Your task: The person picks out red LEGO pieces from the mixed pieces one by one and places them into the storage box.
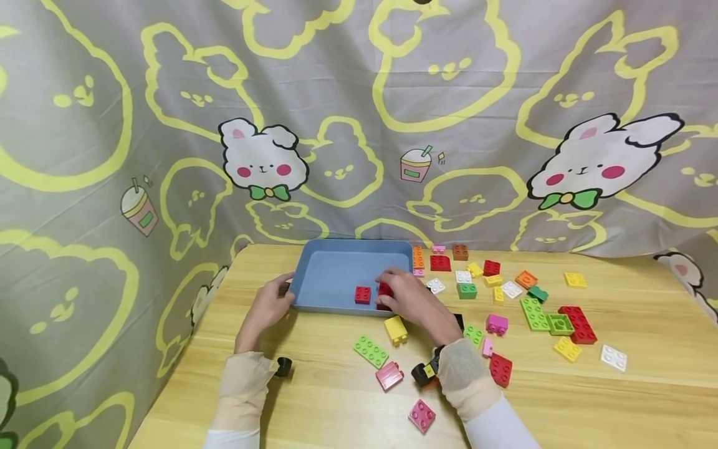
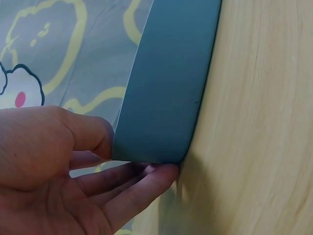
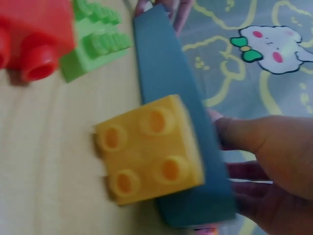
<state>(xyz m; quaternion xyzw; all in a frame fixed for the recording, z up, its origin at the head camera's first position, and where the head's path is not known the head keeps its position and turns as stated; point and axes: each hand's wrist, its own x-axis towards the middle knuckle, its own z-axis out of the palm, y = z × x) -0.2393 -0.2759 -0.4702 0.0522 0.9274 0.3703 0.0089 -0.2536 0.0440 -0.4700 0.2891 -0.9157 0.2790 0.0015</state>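
Nearest me, a pink square brick (image 1: 422, 416) lies cornerwise on the wooden table (image 1: 314, 405). Beyond it come a pink brick (image 1: 389, 376), then a lime brick (image 1: 371, 351), both in front of the tray. A yellow brick (image 1: 396, 330) sits just outside the tray's front wall, by my right wrist. On my left, a strip of wood runs between my forearm and the table's slanting side edge.

My left hand (image 1: 272, 302) grips the front left corner of the blue tray (image 1: 331, 310), thumb at the rim, fingers at the base. My right hand (image 1: 409, 293) reaches over the tray's right end, fingers pinching a red brick (image 1: 384, 290) inside its front wall. A four-stud red brick (image 1: 363, 294) sits to its left in the tray. Loose bricks (image 1: 535, 313) spread rightward across the wood, and an orange brick (image 1: 417, 257) lies just beside the tray's far right wall.

Past the table's far edge hangs the grey curtain (image 1: 348, 81), printed with rabbits and green-labelled cups.
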